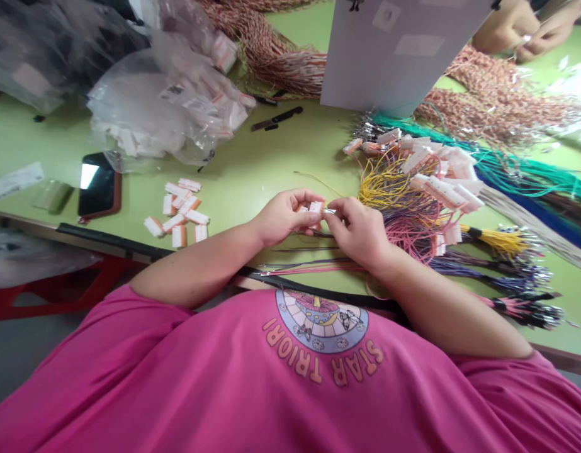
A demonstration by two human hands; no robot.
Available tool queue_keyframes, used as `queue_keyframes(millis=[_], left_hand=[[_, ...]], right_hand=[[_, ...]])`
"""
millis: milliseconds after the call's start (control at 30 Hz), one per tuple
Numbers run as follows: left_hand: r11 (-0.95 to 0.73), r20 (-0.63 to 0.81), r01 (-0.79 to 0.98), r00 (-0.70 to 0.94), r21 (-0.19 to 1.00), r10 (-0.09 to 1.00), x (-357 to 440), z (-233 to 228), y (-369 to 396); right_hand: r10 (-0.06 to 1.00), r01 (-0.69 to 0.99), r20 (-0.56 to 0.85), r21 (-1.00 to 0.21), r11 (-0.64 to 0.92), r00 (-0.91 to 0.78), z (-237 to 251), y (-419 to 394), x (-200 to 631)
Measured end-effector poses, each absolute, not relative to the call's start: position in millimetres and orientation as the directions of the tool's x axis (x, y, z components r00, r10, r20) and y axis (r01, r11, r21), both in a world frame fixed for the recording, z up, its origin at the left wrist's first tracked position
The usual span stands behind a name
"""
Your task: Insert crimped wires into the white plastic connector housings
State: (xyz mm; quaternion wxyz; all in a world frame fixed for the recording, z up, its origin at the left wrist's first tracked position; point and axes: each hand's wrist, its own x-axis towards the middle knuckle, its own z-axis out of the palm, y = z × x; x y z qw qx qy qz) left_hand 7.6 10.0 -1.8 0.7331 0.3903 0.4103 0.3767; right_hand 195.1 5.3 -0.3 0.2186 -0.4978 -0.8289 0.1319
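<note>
1. Connector (315, 207): small, white and blocky, it sits pinched between our two hands just above the green table (252, 163), close to its near edge.
2. Our left hand (284, 217) has its fingers curled together around the connector's left side.
3. Our right hand (359, 229) meets it from the right, thumb and forefinger clamped on a thin metal-tipped wire end (330, 211) that touches the connector.
4. We see a few loose wires (299, 267), pink and dark, lying flat on the table under our wrists.
5. Left of us lies a scatter of white and orange connectors (179, 214), small rectangles lying at all angles, with a dark phone (97, 184) just beyond them.
6. Behind those we see crinkled clear plastic bags (167, 107) holding more such pieces.
7. To the right, bundled wires (413, 207) in yellow, pink and purple fan out, with white housings (441, 173) lying on them, then teal and blue cables (521, 173).
8. Farther back, twisted red-and-white wire (271, 50) lies in heaps, and a white card (394, 56) stands upright.
9. At the top right we see another person's hands (524, 31) at work.
</note>
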Motion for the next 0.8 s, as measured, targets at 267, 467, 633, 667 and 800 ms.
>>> queue_keyframes(millis=[267,467,633,667,800], left_hand=[[0.36,-0.264,-0.202,0.384,0.911,0.885,9,-3,9],[0.341,-0.263,-0.145,0.391,0.929,0.882,8,-1,9],[0.265,-0.246,-0.042,0.26,0.963,0.934,1,0,20],[0.234,-0.223,-0.033,0.207,0.972,0.953,0,-1,23],[0.164,-0.159,-0.027,0.122,0.986,0.98,-2,-4,29]], right_hand=[[0.877,0.788,0.164,-0.388,0.478,-0.452,3,4,192],[0.872,0.812,0.116,-0.324,0.486,-0.476,3,7,191],[0.806,0.782,0.18,-0.198,0.591,-0.564,24,8,202],[0.778,0.766,0.201,-0.149,0.625,-0.595,29,6,203],[0.593,0.604,-0.131,-0.064,0.794,-0.794,41,-5,198]])
